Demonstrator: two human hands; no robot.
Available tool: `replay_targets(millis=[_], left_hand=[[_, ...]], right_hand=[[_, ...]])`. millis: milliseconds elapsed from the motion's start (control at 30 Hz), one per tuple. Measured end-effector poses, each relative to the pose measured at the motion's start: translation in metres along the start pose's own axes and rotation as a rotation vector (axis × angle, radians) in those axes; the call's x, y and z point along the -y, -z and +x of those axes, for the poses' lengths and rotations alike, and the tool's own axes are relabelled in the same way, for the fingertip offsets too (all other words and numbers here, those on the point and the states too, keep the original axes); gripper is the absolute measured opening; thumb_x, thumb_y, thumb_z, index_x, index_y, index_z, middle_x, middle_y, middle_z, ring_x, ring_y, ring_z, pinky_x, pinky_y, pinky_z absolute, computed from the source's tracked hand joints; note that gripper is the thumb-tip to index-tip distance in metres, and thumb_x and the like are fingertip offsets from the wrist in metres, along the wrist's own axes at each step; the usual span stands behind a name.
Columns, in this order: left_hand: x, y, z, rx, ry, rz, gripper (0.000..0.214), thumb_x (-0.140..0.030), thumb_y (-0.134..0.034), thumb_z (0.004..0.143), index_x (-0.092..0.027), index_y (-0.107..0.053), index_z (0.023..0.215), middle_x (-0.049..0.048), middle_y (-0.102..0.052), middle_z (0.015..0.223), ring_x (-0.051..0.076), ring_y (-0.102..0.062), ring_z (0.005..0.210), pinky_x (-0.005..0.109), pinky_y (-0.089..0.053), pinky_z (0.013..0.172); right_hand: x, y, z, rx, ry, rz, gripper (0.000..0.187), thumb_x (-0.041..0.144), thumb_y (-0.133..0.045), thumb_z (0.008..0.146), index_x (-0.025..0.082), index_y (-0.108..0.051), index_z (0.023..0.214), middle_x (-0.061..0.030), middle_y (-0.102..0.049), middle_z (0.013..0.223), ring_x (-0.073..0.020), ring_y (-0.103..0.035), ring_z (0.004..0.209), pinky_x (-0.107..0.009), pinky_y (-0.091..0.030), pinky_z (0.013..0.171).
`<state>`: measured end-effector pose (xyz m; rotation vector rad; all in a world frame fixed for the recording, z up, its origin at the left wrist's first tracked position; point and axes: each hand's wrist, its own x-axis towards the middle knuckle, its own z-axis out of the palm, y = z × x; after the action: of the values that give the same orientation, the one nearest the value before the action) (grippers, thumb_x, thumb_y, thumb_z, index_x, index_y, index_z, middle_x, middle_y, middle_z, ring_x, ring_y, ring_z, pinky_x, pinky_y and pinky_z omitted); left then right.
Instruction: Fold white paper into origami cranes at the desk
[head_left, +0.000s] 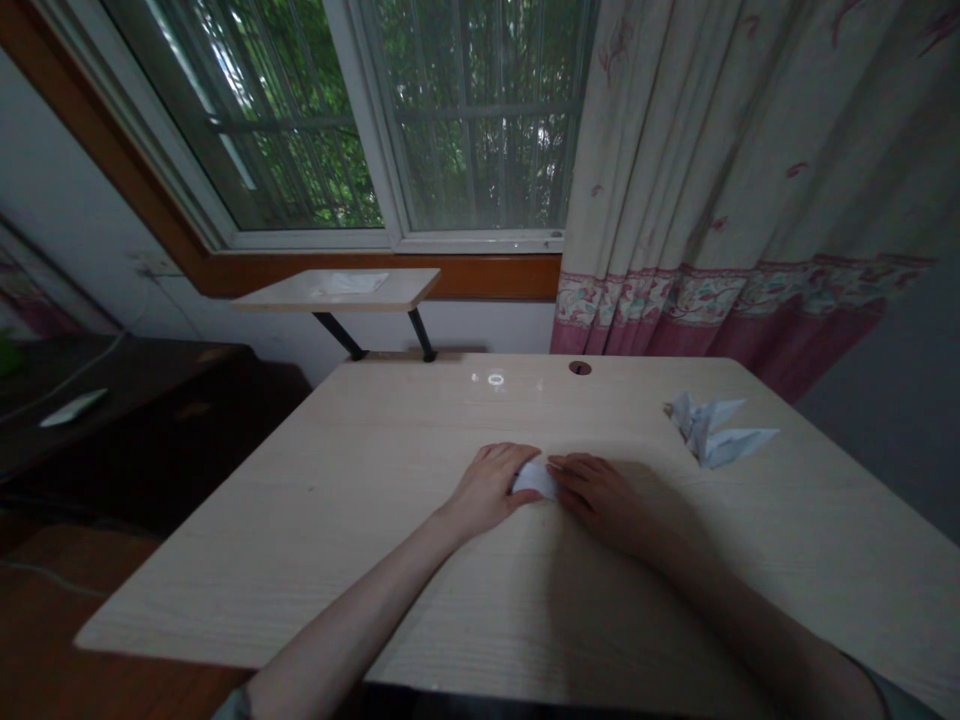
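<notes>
Fold step | my left hand and right hand lay on either side of small white folded paper, fingers touching it, grip unclear | paper sat mid pale wood-grain surface, white origami figure off right | next called for pinching paper

Pale wood-grain desk — origami bird near right edge, folded white paper mid-desk

L hand + R hand palms down, close together
</notes>
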<state>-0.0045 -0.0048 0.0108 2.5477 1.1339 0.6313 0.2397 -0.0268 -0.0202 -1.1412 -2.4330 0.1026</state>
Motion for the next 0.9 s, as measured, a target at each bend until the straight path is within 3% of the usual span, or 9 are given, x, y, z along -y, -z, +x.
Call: replay_targets(millis=[167, 333, 700, 900], left_hand=[[0.003, -0.006, 0.0, 0.062, -0.072, 0.1, 0.041, -0.034, -0.052, 0.102, -0.021, -0.052, 0.142, 0.0086, -0.053, 0.15, 0.021, -0.046, 0.141, 0.042, -0.035, 0.119], [0.005, -0.012, -0.002, 0.128, -0.106, 0.188, 0.045, -0.031, -0.04, 0.107, -0.015, -0.045, 0.148, 0.0122, -0.041, 0.157, 0.022, -0.033, 0.149, 0.045, -0.027, 0.124], [0.004, -0.017, -0.004, 0.173, -0.051, 0.136, 0.05, -0.033, -0.039, 0.106, -0.017, -0.037, 0.153, 0.013, -0.036, 0.159, 0.022, -0.03, 0.15, 0.045, -0.028, 0.123], [0.003, -0.018, -0.004, 0.158, -0.047, 0.128, 0.051, -0.035, -0.04, 0.105, -0.02, -0.036, 0.154, 0.0121, -0.037, 0.159, 0.023, -0.031, 0.15, 0.046, -0.027, 0.123]], right_hand=[[-0.003, -0.004, 0.001, -0.048, -0.023, -0.086, 0.037, 0.023, -0.045, 0.102, 0.02, -0.062, 0.135, -0.0117, -0.065, 0.136, -0.0259, -0.06, 0.124, -0.051, -0.048, 0.107], [-0.004, -0.005, 0.002, -0.015, -0.026, -0.111, 0.039, 0.024, -0.045, 0.101, 0.017, -0.06, 0.136, -0.0128, -0.062, 0.139, -0.0257, -0.059, 0.127, -0.05, -0.047, 0.11], [-0.013, -0.016, -0.002, 0.018, -0.027, -0.02, 0.047, 0.024, -0.04, 0.102, 0.017, -0.049, 0.147, -0.0137, -0.052, 0.149, -0.0242, -0.048, 0.139, -0.048, -0.042, 0.115], [-0.01, -0.011, -0.001, 0.007, -0.023, -0.005, 0.047, 0.022, -0.04, 0.101, 0.019, -0.051, 0.146, -0.0127, -0.053, 0.148, -0.0252, -0.05, 0.137, -0.05, -0.043, 0.115]])
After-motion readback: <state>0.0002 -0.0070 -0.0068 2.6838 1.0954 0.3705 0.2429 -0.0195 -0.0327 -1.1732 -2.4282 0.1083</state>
